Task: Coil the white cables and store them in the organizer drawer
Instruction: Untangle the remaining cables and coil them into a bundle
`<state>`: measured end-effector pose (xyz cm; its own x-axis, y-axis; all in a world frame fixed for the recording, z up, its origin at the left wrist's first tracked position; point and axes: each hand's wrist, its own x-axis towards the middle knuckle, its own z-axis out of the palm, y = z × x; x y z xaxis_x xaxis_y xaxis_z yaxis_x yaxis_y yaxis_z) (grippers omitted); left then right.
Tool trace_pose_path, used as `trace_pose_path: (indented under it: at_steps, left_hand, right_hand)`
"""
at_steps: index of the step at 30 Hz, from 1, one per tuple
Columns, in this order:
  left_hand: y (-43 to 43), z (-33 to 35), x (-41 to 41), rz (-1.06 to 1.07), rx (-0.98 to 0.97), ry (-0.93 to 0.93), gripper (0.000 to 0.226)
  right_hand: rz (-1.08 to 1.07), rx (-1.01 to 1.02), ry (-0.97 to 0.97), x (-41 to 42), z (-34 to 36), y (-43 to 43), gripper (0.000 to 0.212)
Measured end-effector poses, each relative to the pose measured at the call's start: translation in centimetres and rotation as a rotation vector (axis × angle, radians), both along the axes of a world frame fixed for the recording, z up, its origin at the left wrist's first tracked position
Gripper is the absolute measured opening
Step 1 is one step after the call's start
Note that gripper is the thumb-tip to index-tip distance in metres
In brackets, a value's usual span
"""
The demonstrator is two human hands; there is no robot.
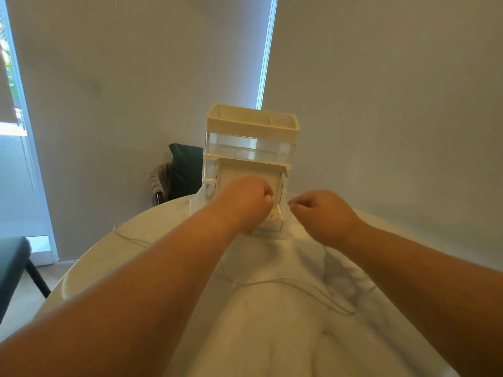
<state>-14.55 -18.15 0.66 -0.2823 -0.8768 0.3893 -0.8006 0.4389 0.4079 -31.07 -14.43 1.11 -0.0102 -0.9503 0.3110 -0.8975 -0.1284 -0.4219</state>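
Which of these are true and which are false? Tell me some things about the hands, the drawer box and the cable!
1. The organizer stands on the table. True.
2. Its bottom drawer is closed. False: it is pulled out toward the person.
3. The left hand is over the open drawer. True.
4. All the white cable is put away. False: a long piece lies loose on the table.
5. The right hand lies flat on the table. False: its fingers are curled in a pinch beside the drawer.
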Motion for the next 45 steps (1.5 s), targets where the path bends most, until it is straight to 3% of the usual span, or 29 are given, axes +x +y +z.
trace_pose_path:
  at_steps: [4, 9, 11, 15, 21, 25, 30, 35, 38, 39, 45]
  left_hand:
    - [4.0, 0.3, -1.1, -0.039, -0.001, -0.007, 0.026]
    - [8.6, 0.6, -1.1, -0.013, 0.036, 0.185, 0.02]
    - [10.0, -0.5, -1.2, -0.012, 0.068, 0.179, 0.019]
    - [11.5, -3.1, -0.4, -0.05, 0.038, 0.223, 0.024]
    - [10.5, -2.5, 1.5, -0.017, -0.071, 0.513, 0.016]
    - [8.3, -3.1, 2.9, 0.168, -0.088, 0.298, 0.012]
    - [6.6, -4.0, 4.8, 0.15, 0.158, 0.133, 0.014]
    - [6.4, -4.1, 5.6, 0.144, 0.225, -0.019, 0.049]
    - [6.9, -3.8, 5.1, 0.16, 0.232, -0.164, 0.02]
    - [6.9, -3.7, 5.1, 0.165, 0.219, -0.187, 0.021]
    - [6.1, -4.7, 6.0, 0.193, 0.176, -0.007, 0.012]
  right_hand:
    - [0.031, 0.005, -0.133, -0.9, -0.8, 5.2, 0.021]
    - [0.039, 0.035, -0.311, -1.2, -3.9, 9.4, 0.018]
    - [0.028, 0.029, -0.399, -0.9, -4.9, 10.5, 0.02]
    - [0.069, -0.033, -0.175, -1.2, -6.0, 11.5, 0.04]
    - [0.19, -0.026, -0.047, -2.2, -6.3, 11.2, 0.051]
    - [0.17, 0.083, -0.053, -3.0, -6.7, 10.1, 0.044]
    - [0.109, 0.116, -0.015, -4.4, -6.8, 9.0, 0.026]
    - [-0.046, 0.063, -0.12, -6.8, -6.8, 7.9, 0.022]
    - [-0.132, 0.025, -0.159, -8.1, -6.5, 7.5, 0.02]
    - [-0.145, 0.005, -0.164, -8.4, -6.5, 7.5, 0.02]
    - [-0.144, -0.075, -0.208, -8.9, -6.6, 7.0, 0.017]
